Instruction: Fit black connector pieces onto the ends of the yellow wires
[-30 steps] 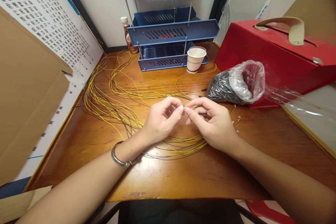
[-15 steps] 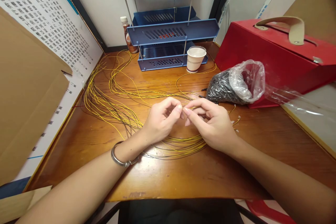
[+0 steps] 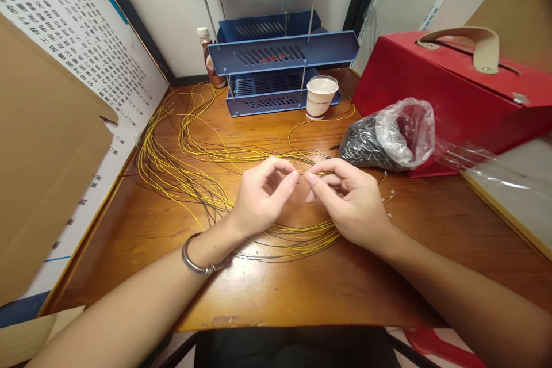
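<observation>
My left hand (image 3: 264, 195) is closed in a pinch, thumb against forefinger, above the desk. Facing it across a small gap, my right hand (image 3: 348, 198) pinches in the same way. A thin wire (image 3: 302, 173) spans the gap between both sets of fingertips; its ends are hidden by the fingers. Below and behind the hands runs a loose bundle of yellow and black wires (image 3: 297, 238), curving out to the left side of the desk. A clear plastic bag (image 3: 366, 141) of small black pieces lies just beyond my right hand.
At the back stands a blue tiered tray rack (image 3: 284, 54), with a paper cup (image 3: 321, 98) before it and a drink bottle (image 3: 211, 60) at its left. A red box (image 3: 435, 86) with a beige handle is at right. Cardboard (image 3: 52, 144) leans along the left.
My fingertips have moved slightly apart, from nearly touching to a small gap with the thin wire showing between them. The bundle, bag and cup stay put.
</observation>
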### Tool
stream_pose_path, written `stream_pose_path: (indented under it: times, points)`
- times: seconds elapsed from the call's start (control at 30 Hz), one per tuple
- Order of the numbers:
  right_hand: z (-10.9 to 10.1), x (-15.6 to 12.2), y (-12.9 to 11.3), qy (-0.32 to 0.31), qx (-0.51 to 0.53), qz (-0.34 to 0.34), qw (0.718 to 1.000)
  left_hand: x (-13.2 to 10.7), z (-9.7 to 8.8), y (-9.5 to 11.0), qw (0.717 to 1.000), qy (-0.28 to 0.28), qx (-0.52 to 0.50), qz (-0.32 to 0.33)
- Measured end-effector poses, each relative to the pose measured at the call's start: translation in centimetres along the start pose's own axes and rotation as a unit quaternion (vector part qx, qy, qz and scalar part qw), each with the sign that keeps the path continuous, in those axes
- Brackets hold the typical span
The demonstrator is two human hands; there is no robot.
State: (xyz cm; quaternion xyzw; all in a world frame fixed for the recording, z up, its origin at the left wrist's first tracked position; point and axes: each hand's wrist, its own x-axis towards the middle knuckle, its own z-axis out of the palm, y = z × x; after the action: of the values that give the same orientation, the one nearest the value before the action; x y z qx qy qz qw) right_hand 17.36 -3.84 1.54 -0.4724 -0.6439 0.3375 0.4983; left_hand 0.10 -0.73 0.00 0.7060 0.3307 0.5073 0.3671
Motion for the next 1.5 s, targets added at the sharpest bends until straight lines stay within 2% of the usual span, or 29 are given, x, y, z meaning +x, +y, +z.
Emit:
stream_pose_path:
  times: [0.4,0.77,0.97,1.23,1.5]
  points:
    - [0.08,-0.21,0.03,-0.015,0.002,-0.004,1.000,0.12,0.21,0.15,1.000,-0.015,0.008,0.011]
    - [0.05,-0.26,0.14,-0.026,0.015,0.004,1.000,0.27,-0.05,0.55,0.998,-0.055,0.019,0.027]
    - [-0.13,-0.28,0.04,-0.006,-0.005,0.006,1.000,0.09,-0.23,0.03,0.999,-0.016,0.038,0.011]
    - [-0.04,0.00,-0.17,0.006,-0.010,0.015,1.000,0.12,0.00,0.68,0.992,-0.012,0.087,0.089]
    - [-0.01,-0.03,-0.25,0.001,-0.014,0.015,1.000,0.10,0.09,0.30,0.992,0.006,0.108,0.060]
